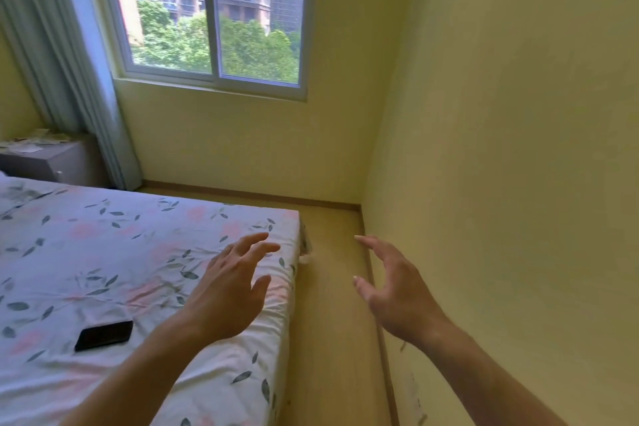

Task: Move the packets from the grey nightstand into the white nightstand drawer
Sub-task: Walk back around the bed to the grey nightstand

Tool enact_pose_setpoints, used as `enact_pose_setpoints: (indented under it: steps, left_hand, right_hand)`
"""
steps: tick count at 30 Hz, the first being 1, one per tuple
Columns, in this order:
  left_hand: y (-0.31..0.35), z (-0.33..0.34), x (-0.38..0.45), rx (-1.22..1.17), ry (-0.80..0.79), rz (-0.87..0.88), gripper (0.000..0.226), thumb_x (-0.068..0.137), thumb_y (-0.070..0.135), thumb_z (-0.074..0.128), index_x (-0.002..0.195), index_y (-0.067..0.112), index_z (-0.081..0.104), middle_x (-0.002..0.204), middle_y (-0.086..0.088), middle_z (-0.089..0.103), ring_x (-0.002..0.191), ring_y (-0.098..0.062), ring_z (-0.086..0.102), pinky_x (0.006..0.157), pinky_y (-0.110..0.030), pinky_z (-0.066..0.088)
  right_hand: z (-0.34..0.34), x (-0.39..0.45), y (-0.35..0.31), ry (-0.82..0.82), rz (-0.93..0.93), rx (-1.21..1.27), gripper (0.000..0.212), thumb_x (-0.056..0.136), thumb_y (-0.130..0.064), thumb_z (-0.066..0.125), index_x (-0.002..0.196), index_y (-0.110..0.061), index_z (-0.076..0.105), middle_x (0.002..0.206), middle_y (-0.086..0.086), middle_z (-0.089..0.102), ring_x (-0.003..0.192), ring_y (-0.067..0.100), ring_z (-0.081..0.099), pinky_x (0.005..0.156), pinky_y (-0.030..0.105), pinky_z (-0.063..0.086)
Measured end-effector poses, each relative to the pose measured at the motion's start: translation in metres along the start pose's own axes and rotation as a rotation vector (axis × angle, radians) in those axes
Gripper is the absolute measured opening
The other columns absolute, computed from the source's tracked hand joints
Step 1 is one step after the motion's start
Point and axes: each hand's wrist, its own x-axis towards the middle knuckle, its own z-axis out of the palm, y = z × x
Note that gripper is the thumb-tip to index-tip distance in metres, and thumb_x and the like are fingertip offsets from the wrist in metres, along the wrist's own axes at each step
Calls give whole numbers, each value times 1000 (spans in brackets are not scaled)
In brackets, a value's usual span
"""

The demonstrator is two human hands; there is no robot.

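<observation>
Both hands are out front and holding nothing. The left hand (230, 290) hangs over the bed's right edge near the foot corner, fingers spread and loosely bent, not touching the sheet as far as I can tell. The right hand (390, 294) is over the strip of floor (332, 304) between the bed and the wall (501, 183), fingers apart and relaxed, thumb out — also touching nothing.

The packets (33, 142) are way off, lying in a loose scatter on top of the grey nightstand (55, 162) in the far left corner by the curtain (69, 73), on the other side of the bed (121, 252). They're small and blurry from here, so I can't count them or read what they are. My guess is they're light, thin and floppy, maybe a bit slick — the kind of thing that slides out of a stack. Pinching each by an edge, or scooping a few flat between thumb and fingers, looks like the way to go; no need to squeeze hard.

The white nightstand isn't in view at all, so nothing's been moved yet by the look of it.

Other stuff: a black phone (103, 335) lying on the floral sheet near the bed's near edge, and a window (214, 10) on the far wall.
</observation>
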Motion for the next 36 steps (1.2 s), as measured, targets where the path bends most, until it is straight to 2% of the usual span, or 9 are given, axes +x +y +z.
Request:
enact_pose_setpoints:
  steps: [3,6,7,10,14,20,28,36]
  left_hand:
    - [1,-6,9,29,38,-80,52,99,31,61,146,42,42,162,17,27,147,-13,31,121,-41,31]
    - [-10,-16,22,70,79,-165,53,98,31,63,146,43,42,162,17,27,147,-13,32,119,-39,30]
    - [-14,-18,29,84,89,-186,53,98,31,63,145,43,42,162,18,28,147,-13,32,119,-39,30]
    - [-27,-16,59,106,128,-238,52,98,30,63,145,43,43,162,18,28,146,-13,32,119,-38,29]
    - [-50,-2,130,114,158,-255,53,97,29,64,146,40,44,162,16,29,148,-13,31,120,-40,29]
    - [-82,23,279,73,145,-210,51,97,28,62,145,39,45,160,15,32,145,-11,33,120,-37,30]
    - [-78,51,462,64,99,-51,49,97,26,60,144,36,46,159,17,32,144,-12,33,119,-36,31]
    - [-119,80,606,116,92,-127,52,97,26,59,146,36,44,159,16,30,145,-13,32,120,-35,28]
  right_hand:
    - [-3,42,8,-51,-75,24,64,94,-23,69,150,-35,42,157,-14,38,142,2,36,114,16,25]
    - [4,86,7,-107,-137,69,65,93,-24,71,150,-36,43,152,-19,41,128,-3,45,101,1,30]
    - [7,101,8,-120,-156,82,65,92,-24,72,150,-36,43,152,-20,41,128,-4,44,102,2,29]
    - [10,148,16,-151,-219,79,67,92,-25,72,150,-38,42,156,-19,39,143,-1,33,116,18,25]
    - [11,223,38,-155,-230,62,67,93,-26,71,151,-38,41,157,-21,35,144,1,32,116,20,23]
    - [3,347,68,-142,-186,42,67,94,-28,69,152,-38,38,160,-18,33,146,2,30,122,27,26]
    - [-24,487,111,-81,-139,60,66,95,-30,69,153,-38,37,159,-19,34,145,0,29,114,18,22]
    - [-12,658,170,-135,-161,127,65,95,-30,68,151,-41,37,159,-16,34,148,6,28,121,30,26]
